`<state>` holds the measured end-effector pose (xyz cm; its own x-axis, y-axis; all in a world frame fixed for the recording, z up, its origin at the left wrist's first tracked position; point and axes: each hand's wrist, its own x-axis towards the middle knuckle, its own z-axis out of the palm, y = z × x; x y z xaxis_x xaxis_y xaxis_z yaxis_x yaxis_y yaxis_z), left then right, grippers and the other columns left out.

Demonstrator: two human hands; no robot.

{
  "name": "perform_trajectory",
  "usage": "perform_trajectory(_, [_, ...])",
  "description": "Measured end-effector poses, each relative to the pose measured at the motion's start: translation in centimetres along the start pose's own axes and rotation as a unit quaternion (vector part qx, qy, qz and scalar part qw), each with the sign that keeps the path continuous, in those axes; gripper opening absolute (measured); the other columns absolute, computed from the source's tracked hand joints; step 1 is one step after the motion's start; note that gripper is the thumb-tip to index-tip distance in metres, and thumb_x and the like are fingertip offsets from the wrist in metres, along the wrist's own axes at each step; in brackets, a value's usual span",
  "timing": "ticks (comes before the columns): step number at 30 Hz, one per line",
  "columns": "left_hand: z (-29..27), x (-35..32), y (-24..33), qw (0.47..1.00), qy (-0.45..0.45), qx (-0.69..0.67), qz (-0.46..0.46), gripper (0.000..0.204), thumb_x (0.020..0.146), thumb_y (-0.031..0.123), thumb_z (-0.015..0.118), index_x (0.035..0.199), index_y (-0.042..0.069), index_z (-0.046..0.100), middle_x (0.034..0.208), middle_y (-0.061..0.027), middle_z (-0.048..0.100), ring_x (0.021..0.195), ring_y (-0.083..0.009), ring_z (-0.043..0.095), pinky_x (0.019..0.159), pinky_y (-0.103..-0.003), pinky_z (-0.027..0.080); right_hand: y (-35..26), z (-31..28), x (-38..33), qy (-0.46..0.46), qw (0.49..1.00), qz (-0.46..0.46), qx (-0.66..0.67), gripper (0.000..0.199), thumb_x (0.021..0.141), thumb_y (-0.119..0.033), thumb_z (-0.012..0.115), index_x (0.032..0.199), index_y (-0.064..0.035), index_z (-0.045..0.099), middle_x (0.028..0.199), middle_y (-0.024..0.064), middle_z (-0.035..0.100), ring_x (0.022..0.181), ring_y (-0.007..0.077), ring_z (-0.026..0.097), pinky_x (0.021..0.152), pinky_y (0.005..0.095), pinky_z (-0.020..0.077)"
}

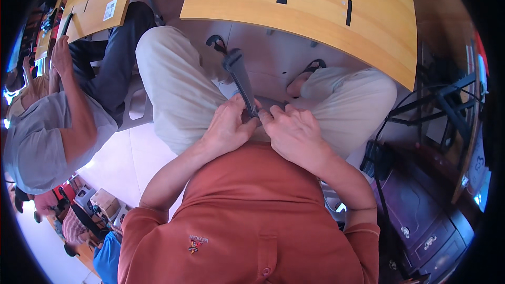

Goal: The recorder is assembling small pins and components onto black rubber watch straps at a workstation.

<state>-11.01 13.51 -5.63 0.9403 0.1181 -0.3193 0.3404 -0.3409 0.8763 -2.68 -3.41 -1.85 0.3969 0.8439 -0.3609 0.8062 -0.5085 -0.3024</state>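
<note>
A long dark grey strap-like strip (pixel 241 77) rises from between my two hands, its upper end bent over and standing above the gap between my knees. My left hand (pixel 230 124) is closed around its lower part, with thumb and fingers pressed together. Close beside it, my right hand (pixel 293 129) pinches the same strip near its lower end, fingers curled and knuckles up. Another dark length shows just beyond the right fingers; whether it belongs to the same strip I cannot tell. Both hands are low over my lap, in front of my red shirt (pixel 252 179).
A light wooden table (pixel 305 0) with two dark slots stands ahead, beyond my knees. Another person (pixel 58 126) in grey sits at my left by a second wooden table (pixel 105 0). To the right are a dark red cabinet (pixel 415 210), a black metal frame (pixel 447 102) and hanging cables.
</note>
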Motion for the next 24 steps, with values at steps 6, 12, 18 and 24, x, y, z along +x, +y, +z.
perform_trajectory(6, [0.3,-0.3,-0.9,0.996,-0.011,-0.087,-0.026,0.027,0.089,0.0,0.063,0.116,-0.003,0.063,0.09,-0.012,0.065,0.073,-0.0183,0.063,0.066,-0.033,0.051,1.0,-0.2,-0.1,0.044,0.996,0.007,0.079,0.038,0.084,-0.009,0.056,0.121,-0.0113,0.066,0.097,0.0092,0.065,0.089,0.0314,0.067,0.071,0.0435,0.0507])
perform_trajectory(12, [-0.4,-0.6,-1.4,0.965,-0.049,-0.244,-0.079,0.023,0.097,0.001,0.058,0.12,-0.001,0.062,0.094,-0.0003,0.064,0.078,-0.0058,0.058,0.067,-0.023,0.049,2.0,-0.9,0.1,0.119,0.97,-0.014,0.214,0.034,0.084,-0.011,0.07,0.118,-0.01,0.069,0.09,0.0086,0.065,0.075,0.03,0.067,0.064,0.0401,0.0532])
perform_trajectory(18, [-0.7,-0.9,0.7,0.934,-0.064,-0.336,-0.099,0.022,0.099,0.003,0.057,0.12,0.0,0.064,0.087,0.0018,0.063,0.072,-0.0032,0.054,0.062,-0.02,0.046,2.0,3.3,1.1,0.292,0.879,-0.113,0.359,0.028,0.079,-0.002,0.077,0.106,-0.0061,0.072,0.092,0.0076,0.065,0.069,0.0245,0.067,0.06,0.034,0.0552])
perform_trajectory(24, [-1.8,-1.5,1.3,0.94,-0.095,-0.318,-0.078,0.018,0.099,0.005,0.059,0.115,-0.002,0.065,0.085,0.0015,0.062,0.072,-0.0038,0.056,0.064,-0.02,0.049,1.5,3.2,1.5,0.341,0.838,-0.152,0.397,0.016,0.083,0.002,0.07,0.099,-0.0011,0.067,0.093,0.0106,0.064,0.067,0.0257,0.066,0.058,0.0337,0.0535])
